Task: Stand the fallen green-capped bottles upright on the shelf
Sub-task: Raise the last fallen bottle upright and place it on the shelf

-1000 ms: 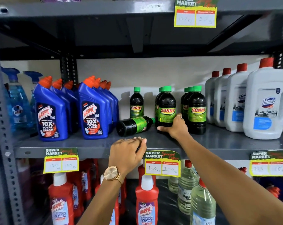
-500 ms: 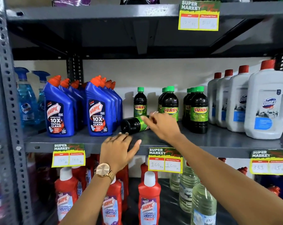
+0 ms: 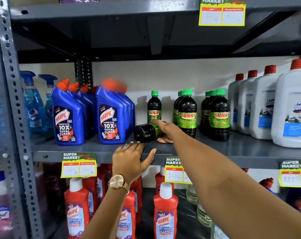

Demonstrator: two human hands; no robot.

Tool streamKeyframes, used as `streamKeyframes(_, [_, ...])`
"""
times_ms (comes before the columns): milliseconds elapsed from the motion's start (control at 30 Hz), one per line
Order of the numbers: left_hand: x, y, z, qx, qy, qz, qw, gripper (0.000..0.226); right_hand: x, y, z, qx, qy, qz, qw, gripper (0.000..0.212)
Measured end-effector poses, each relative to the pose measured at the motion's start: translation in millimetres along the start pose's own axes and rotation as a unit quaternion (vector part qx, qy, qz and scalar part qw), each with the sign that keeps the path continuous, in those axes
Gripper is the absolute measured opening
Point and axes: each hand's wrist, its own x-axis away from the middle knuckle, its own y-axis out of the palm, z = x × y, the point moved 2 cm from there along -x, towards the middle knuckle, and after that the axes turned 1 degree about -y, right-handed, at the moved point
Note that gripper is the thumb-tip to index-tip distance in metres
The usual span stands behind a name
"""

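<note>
Your right hand (image 3: 163,130) reaches across the grey shelf (image 3: 215,149) and wraps the fallen bottle (image 3: 146,132), which lies on its side with its dark base turned toward you and its neck end hidden behind your hand. Your thumb lies over the top of its green label and the fingertips (image 3: 164,140) show underneath against the shelf, so the hand is closed around the bottle. The bottle rests on the shelf board, just right of the blue Harpic bottles (image 3: 110,118) and in front of a single upright green-capped bottle (image 3: 154,107).

Your left hand (image 3: 130,159) rests on the front lip of the shelf, below and slightly left of the fallen bottle. Its fingers lie flat together on the edge with the thumb spread out to the right, gripping nothing. A ring shows on one finger and a rose-gold watch (image 3: 118,181) sits on the wrist.

To the right of your right hand, two groups of Sunny bottles stand upright in rows running back: the middle group (image 3: 186,112) just beside your forearm, and the right group (image 3: 219,114) a little apart from it. Beyond these stand white Domex bottles (image 3: 292,109) with red caps. Yellow price tags (image 3: 78,167) hang from the shelf edge, and red Harpic bottles (image 3: 165,216) stand on the level below.
</note>
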Motion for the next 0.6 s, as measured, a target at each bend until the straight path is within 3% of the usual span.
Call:
streamKeyframes(200, [0,-1,0,-0.012,0.004,-0.004,1.000,0.052,-3,2,12,-0.164,-0.041,0.044,0.985,0.059])
streamKeyframes(367, [-1,-2,2,-0.013,-0.004,-0.011,1.000,0.051,10,-5,17,-0.237,-0.109,0.116,0.958,0.074])
streamKeyframes(433, [-1,-3,3,-0.011,-0.003,-0.015,1.000,0.051,19,-6,13,-0.274,-0.142,0.127,0.943,0.061])
streamKeyframes(500, [-1,-4,3,-0.012,-0.002,-0.021,1.000,0.051,27,-7,9,-0.252,-0.188,0.154,0.937,0.050])
streamKeyframes(600, [0,-4,3,-0.009,-0.003,-0.039,0.999,0.052,33,-8,3,-0.075,-0.267,0.235,0.932,0.050])
